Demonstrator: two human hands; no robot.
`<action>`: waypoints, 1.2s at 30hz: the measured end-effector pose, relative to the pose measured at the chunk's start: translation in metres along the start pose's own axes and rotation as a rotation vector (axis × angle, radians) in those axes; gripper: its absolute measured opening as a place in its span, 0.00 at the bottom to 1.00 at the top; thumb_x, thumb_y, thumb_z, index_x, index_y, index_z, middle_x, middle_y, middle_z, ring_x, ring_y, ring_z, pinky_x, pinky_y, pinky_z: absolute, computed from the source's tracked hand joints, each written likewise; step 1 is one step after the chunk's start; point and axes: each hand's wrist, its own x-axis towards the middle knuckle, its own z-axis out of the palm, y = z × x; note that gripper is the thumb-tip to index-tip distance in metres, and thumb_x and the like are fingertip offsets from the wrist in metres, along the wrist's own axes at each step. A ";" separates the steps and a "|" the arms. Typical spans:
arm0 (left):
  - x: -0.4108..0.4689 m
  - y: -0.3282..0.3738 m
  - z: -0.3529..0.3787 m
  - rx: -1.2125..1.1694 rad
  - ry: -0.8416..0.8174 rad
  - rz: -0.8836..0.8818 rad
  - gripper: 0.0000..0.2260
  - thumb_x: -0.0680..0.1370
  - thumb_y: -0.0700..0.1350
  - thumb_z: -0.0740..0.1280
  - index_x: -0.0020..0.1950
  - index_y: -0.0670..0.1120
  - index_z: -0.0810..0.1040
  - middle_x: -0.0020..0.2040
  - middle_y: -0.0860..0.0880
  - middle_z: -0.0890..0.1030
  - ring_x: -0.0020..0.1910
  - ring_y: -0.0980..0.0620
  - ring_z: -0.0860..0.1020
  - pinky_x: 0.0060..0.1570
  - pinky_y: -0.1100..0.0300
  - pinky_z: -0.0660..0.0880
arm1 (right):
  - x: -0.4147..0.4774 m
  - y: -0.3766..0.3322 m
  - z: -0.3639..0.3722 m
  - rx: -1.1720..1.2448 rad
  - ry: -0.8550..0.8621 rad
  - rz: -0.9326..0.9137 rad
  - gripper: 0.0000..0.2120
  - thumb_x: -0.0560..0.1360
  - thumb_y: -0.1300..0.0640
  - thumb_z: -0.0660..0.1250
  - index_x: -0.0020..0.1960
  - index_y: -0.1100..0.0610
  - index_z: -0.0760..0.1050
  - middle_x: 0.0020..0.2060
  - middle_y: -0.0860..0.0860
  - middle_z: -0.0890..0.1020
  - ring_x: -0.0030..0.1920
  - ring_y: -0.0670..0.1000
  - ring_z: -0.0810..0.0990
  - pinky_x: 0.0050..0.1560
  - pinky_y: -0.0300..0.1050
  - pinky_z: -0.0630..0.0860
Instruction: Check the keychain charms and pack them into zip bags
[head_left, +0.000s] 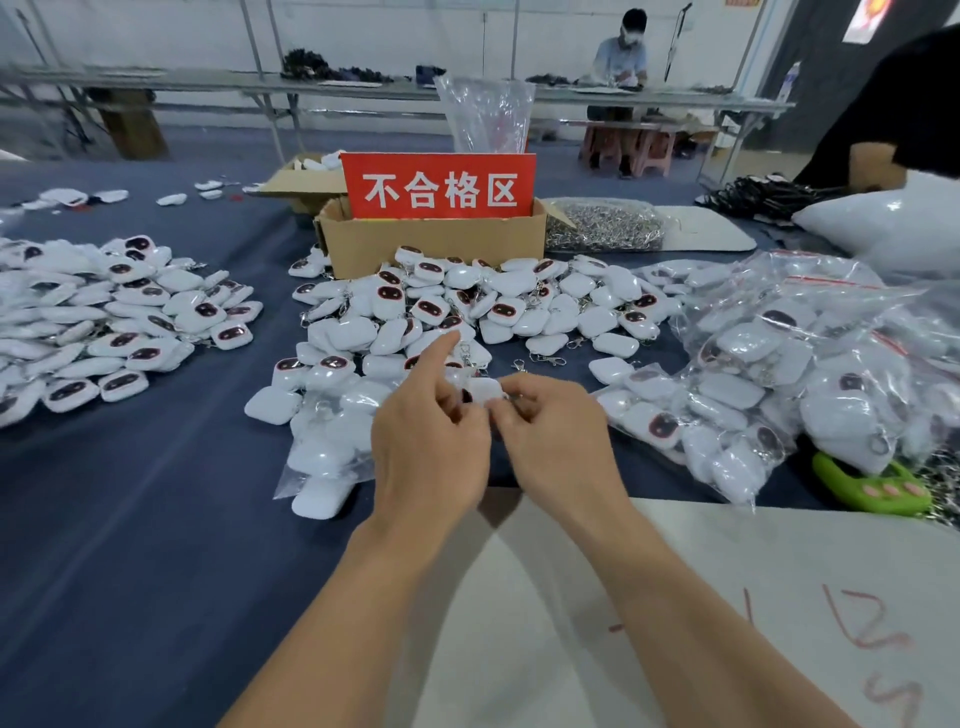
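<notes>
Both hands meet over blue cloth (130, 493): left hand (431, 441) and right hand (556, 431) pinch one white charm (485, 389) between them, left index finger (441, 349) raised. Loose charm pile (467, 306) just beyond, against cardboard box (431, 241) bearing red sign (439, 187). Bagged charms (779, 364) heaped at right; second loose pile (114, 317) at left.

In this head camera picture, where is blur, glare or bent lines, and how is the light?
Head view: the light is even, with faint shadows; the left hand, the right hand and the charm they pinch are slightly smeared; the red sign is sharp; the packed bags on the right glare white; the far table bows from the wide lens.
</notes>
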 end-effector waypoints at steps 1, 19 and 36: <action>0.000 0.001 -0.001 -0.031 0.008 0.019 0.27 0.75 0.39 0.66 0.73 0.56 0.75 0.38 0.59 0.76 0.41 0.59 0.75 0.43 0.73 0.69 | 0.001 -0.004 0.004 0.019 -0.062 -0.019 0.10 0.76 0.61 0.66 0.39 0.50 0.81 0.30 0.42 0.80 0.34 0.44 0.76 0.39 0.43 0.72; 0.021 -0.003 -0.016 -0.411 0.348 -0.027 0.24 0.75 0.36 0.61 0.69 0.50 0.79 0.32 0.58 0.69 0.34 0.60 0.70 0.41 0.73 0.70 | 0.011 0.036 -0.020 -0.427 0.001 0.116 0.27 0.79 0.55 0.65 0.77 0.50 0.66 0.67 0.54 0.77 0.69 0.56 0.72 0.69 0.50 0.67; -0.007 -0.008 0.018 0.283 -0.330 0.155 0.06 0.74 0.51 0.66 0.47 0.56 0.82 0.32 0.57 0.77 0.36 0.56 0.74 0.34 0.60 0.67 | -0.004 0.025 -0.033 -0.147 0.021 0.057 0.15 0.77 0.61 0.69 0.56 0.45 0.71 0.44 0.47 0.80 0.40 0.42 0.78 0.39 0.27 0.69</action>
